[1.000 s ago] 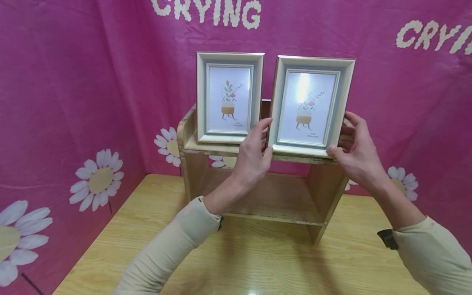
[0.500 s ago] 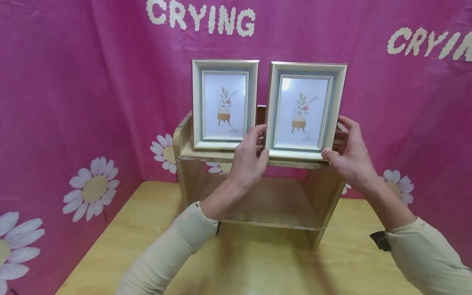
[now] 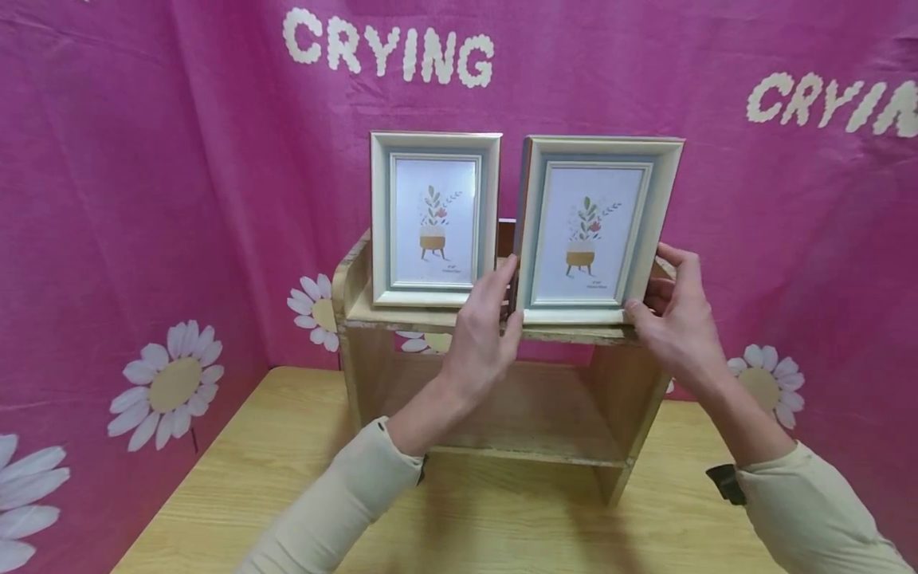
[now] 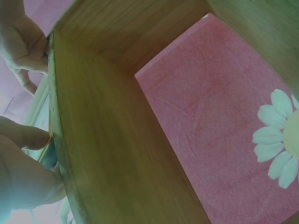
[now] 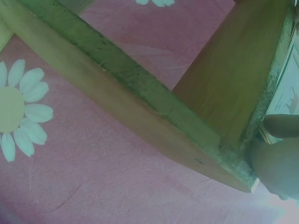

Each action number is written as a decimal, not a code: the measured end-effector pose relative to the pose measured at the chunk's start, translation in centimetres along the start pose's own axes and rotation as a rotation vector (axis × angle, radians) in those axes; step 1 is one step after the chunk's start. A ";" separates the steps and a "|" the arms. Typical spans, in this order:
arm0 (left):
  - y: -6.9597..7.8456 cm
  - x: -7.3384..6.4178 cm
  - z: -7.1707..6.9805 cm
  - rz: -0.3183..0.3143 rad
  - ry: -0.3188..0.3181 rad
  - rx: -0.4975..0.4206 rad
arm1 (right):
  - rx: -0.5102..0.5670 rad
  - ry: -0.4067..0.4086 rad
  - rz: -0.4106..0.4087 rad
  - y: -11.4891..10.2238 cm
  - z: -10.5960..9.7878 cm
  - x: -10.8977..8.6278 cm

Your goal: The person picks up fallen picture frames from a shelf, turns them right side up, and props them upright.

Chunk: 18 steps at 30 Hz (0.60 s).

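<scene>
Two matching cream picture frames with blue-grey inner borders stand side by side on top of a small wooden shelf (image 3: 502, 458). Each shows a potted-plant print. My left hand (image 3: 476, 331) holds the lower left edge of the right picture frame (image 3: 591, 239), close beside the left picture frame (image 3: 435, 219). My right hand (image 3: 677, 327) grips its lower right corner, thumb at the front and fingers partly hidden behind. The right frame is turned a little, so its left side shows. In the left wrist view, thumb and finger pinch the frame's gilt edge at the board.
The shelf stands on a light wood table (image 3: 237, 478), with an open compartment below the frames. A pink cloth (image 3: 610, 64) with daisies and white lettering hangs behind and at the left. The shelf's raised left side panel (image 3: 351, 275) flanks the left frame.
The head view has tilted up, so everything sits lower in it. The right frame has turned slightly, showing more of its left side, and glare has left its glass. Both hands keep their hold.
</scene>
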<state>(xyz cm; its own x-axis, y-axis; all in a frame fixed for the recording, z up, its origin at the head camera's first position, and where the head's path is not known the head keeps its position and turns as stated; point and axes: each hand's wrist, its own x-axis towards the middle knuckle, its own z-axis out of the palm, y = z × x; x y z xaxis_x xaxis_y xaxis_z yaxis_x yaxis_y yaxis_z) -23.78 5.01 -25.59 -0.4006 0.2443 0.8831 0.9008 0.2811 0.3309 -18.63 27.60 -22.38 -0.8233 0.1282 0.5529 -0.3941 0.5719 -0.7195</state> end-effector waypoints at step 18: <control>-0.4 -0.7 0.3 0.067 0.038 0.033 | -0.075 0.110 -0.006 -0.2 0.6 -0.7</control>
<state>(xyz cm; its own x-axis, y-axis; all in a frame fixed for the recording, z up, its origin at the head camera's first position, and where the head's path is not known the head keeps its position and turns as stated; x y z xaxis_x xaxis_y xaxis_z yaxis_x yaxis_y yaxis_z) -23.93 5.02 -26.41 -0.3327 0.2287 0.9149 0.9191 0.2956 0.2604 -18.24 26.96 -22.84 -0.7697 0.2097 0.6030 -0.3644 0.6311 -0.6848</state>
